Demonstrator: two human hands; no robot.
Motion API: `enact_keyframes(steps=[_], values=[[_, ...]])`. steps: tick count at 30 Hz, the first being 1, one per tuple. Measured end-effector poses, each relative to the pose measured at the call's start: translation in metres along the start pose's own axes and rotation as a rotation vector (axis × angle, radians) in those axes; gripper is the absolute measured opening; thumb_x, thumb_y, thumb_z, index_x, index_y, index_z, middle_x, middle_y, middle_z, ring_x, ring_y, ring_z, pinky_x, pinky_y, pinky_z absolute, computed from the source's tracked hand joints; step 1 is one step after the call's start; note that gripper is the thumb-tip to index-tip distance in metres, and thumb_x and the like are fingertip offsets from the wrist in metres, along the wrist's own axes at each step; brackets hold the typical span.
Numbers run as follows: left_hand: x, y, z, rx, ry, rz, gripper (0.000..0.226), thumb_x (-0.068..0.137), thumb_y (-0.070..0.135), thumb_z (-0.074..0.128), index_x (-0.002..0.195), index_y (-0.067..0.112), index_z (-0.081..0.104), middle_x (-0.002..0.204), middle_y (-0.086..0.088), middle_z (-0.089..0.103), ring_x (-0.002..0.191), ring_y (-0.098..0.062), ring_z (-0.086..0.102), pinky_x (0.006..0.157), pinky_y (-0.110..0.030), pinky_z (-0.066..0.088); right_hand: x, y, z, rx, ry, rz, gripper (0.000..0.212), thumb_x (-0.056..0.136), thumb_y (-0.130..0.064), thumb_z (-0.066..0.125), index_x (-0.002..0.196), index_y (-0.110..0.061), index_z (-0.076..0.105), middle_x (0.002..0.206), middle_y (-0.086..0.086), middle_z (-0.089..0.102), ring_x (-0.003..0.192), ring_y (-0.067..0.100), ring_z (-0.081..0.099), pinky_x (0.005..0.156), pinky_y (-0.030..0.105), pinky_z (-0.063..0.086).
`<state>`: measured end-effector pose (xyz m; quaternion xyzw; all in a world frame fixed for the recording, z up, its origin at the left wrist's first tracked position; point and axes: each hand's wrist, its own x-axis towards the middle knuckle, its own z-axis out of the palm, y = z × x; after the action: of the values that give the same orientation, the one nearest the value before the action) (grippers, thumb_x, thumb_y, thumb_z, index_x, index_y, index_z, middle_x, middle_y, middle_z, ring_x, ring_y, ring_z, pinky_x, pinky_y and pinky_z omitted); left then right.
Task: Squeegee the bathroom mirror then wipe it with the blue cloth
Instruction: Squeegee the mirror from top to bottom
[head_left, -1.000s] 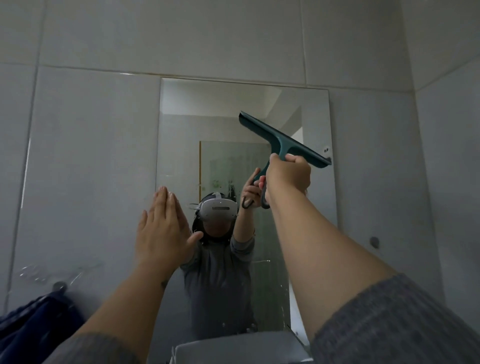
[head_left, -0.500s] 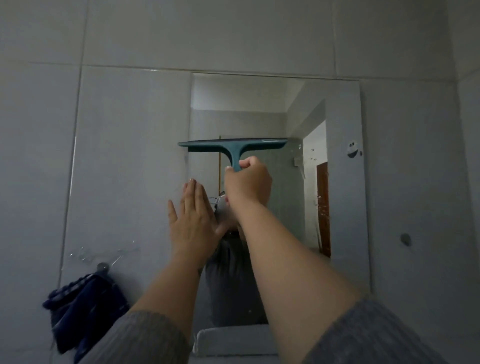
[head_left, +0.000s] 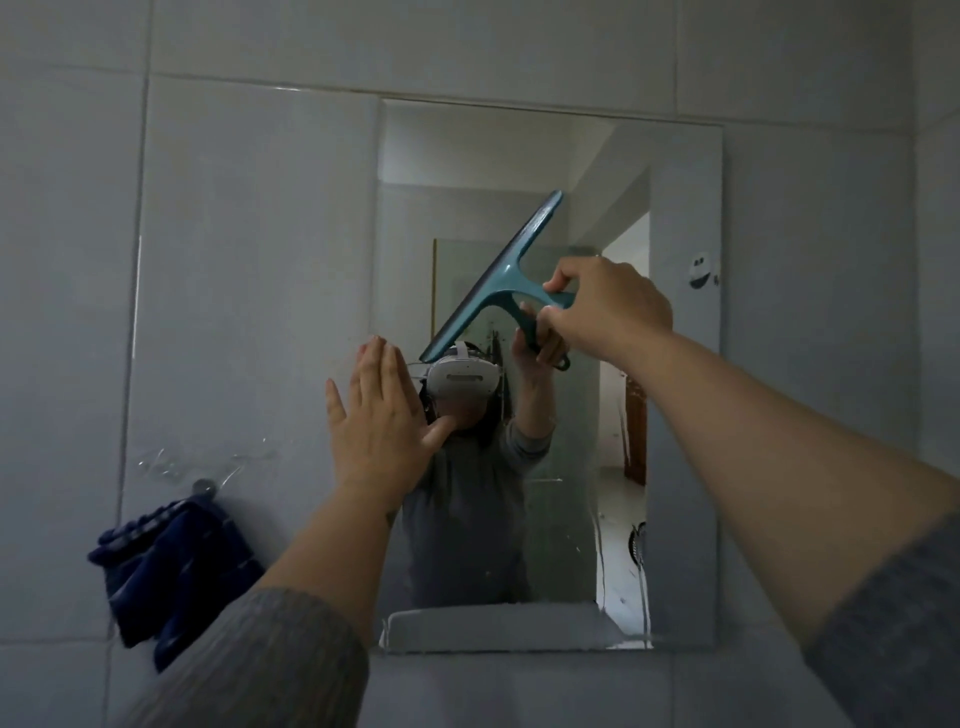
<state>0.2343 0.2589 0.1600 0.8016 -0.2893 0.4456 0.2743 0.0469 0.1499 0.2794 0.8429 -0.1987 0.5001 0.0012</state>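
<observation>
My right hand (head_left: 605, 306) grips the squeegee (head_left: 498, 275) against the mirror (head_left: 680, 395), blade slanting from upper right to lower left, while my left hand (head_left: 382, 421) rests flat and empty, nearer the blue cloth (head_left: 171, 571) hanging lower left.

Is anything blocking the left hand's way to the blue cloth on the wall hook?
Nothing visible does. The left hand is flat and open at the mirror's left edge, and the blue cloth hangs below and to its left on bare tile. The right hand holds the squeegee elsewhere.
</observation>
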Motion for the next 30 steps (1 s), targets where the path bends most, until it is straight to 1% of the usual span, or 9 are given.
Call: enact_keyframes(steps=[4, 8, 10, 12, 14, 16, 23, 27, 30], values=[[-0.005, 0.004, 0.003, -0.013, -0.026, -0.010, 0.108, 0.080, 0.074, 0.044, 0.151, 0.009, -0.006, 0.161, -0.005, -0.009, 0.148, -0.021, -0.004, 0.118, -0.049, 0.003, 0.000, 0.026, -0.014, -0.011, 0.003, 0.041, 0.013, 0.088, -0.029, 0.065, 0.101, -0.032, 0.060, 0.071, -0.010, 0.053, 0.060, 0.010, 0.050, 0.051, 0.024, 0.031], [-0.009, 0.005, 0.007, -0.020, -0.066, -0.027, 0.110, 0.080, 0.071, 0.049, 0.150, 0.007, -0.006, 0.160, -0.006, -0.010, 0.148, -0.023, -0.002, 0.119, -0.049, 0.005, -0.003, 0.056, -0.023, -0.011, 0.061, 0.104, 0.018, 0.084, -0.029, 0.067, 0.101, -0.031, 0.062, 0.088, -0.004, 0.061, 0.077, 0.022, 0.060, 0.065, 0.030, 0.042], [-0.010, 0.005, 0.009, -0.010, -0.064, -0.025, 0.110, 0.080, 0.069, 0.051, 0.150, 0.007, -0.006, 0.160, -0.006, -0.010, 0.148, -0.024, 0.000, 0.119, -0.050, 0.006, -0.006, 0.067, -0.024, 0.009, 0.072, 0.152, 0.014, 0.084, -0.029, 0.067, 0.095, -0.033, 0.060, 0.085, -0.006, 0.059, 0.073, 0.019, 0.059, 0.064, 0.029, 0.043], [-0.010, 0.005, 0.009, -0.014, -0.051, -0.028, 0.110, 0.079, 0.067, 0.054, 0.151, 0.006, -0.004, 0.161, -0.005, -0.010, 0.147, -0.025, 0.005, 0.119, -0.049, 0.007, -0.010, 0.076, -0.024, 0.034, 0.087, 0.203, 0.013, 0.082, -0.029, 0.067, 0.090, -0.033, 0.058, 0.079, -0.006, 0.060, 0.066, 0.018, 0.059, 0.063, 0.031, 0.050], [-0.010, 0.006, 0.008, -0.008, -0.045, -0.032, 0.110, 0.079, 0.066, 0.055, 0.151, 0.006, -0.003, 0.161, -0.005, -0.010, 0.147, -0.025, 0.006, 0.119, -0.049, 0.007, -0.014, 0.085, -0.024, 0.060, 0.100, 0.242, 0.012, 0.083, -0.028, 0.067, 0.088, -0.033, 0.057, 0.075, -0.005, 0.060, 0.065, 0.020, 0.062, 0.068, 0.038, 0.057], [-0.010, 0.006, 0.009, 0.009, -0.051, -0.029, 0.110, 0.079, 0.067, 0.054, 0.150, 0.006, -0.003, 0.161, -0.005, -0.011, 0.147, -0.026, 0.005, 0.119, -0.049, 0.007, -0.020, 0.092, -0.023, 0.109, 0.105, 0.281, 0.012, 0.085, -0.026, 0.067, 0.089, -0.030, 0.056, 0.073, -0.008, 0.057, 0.065, 0.019, 0.061, 0.070, 0.039, 0.058], [-0.010, 0.008, 0.007, 0.004, -0.086, -0.043, 0.110, 0.079, 0.063, 0.058, 0.150, 0.005, -0.002, 0.160, -0.005, -0.012, 0.147, -0.023, -0.001, 0.118, -0.050, 0.006, -0.053, 0.091, -0.001, 0.422, 0.178, 0.525, 0.010, 0.088, -0.022, 0.064, 0.086, -0.025, 0.055, 0.078, -0.001, 0.061, 0.057, 0.017, 0.059, 0.045, 0.027, 0.046], [-0.010, 0.008, 0.007, 0.008, -0.084, -0.043, 0.110, 0.079, 0.063, 0.058, 0.151, 0.004, -0.001, 0.160, -0.005, -0.011, 0.147, -0.024, -0.001, 0.119, -0.050, 0.007, -0.067, 0.081, 0.017, 0.618, 0.238, 0.658, 0.007, 0.090, -0.019, 0.063, 0.095, -0.016, 0.059, 0.079, 0.005, 0.065, 0.049, 0.017, 0.057, 0.044, 0.026, 0.050], [-0.011, 0.008, 0.008, 0.008, -0.080, -0.042, 0.109, 0.079, 0.063, 0.058, 0.151, 0.005, 0.000, 0.160, -0.005, -0.010, 0.147, -0.025, 0.000, 0.119, -0.049, 0.006, -0.075, 0.072, 0.028, 0.730, 0.268, 0.734, 0.006, 0.090, -0.018, 0.063, 0.094, -0.016, 0.060, 0.075, 0.005, 0.066, 0.044, 0.016, 0.056, 0.037, 0.021, 0.044]])
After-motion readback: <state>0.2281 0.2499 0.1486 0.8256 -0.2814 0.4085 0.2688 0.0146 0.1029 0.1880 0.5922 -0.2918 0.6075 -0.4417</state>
